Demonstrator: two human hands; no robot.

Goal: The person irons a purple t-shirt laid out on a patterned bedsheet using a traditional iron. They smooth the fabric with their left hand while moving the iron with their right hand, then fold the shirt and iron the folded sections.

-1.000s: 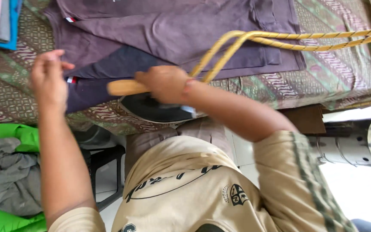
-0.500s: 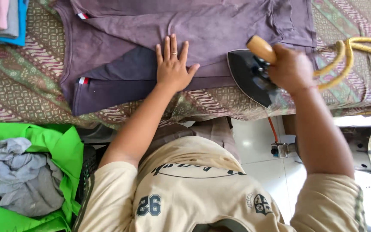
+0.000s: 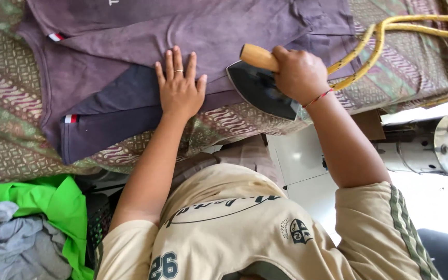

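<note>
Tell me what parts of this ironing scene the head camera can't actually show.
- Iron: soleplate faces down; right hand covers part of the wooden handle.
- Purple shirt: cut off by the top edge.
- Yellow cord: runs out at the right edge.
- Cloth beneath the left hand.

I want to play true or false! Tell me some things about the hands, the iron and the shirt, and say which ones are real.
1. The right hand grips the iron by its wooden handle. True.
2. The left hand lies flat on the purple shirt. True.
3. The iron's cord is blue. False: it is yellow.
4. The left hand holds the green cloth. False: that cloth lies apart, below the patterned table cover.
5. The left hand wears a ring. True.
</note>
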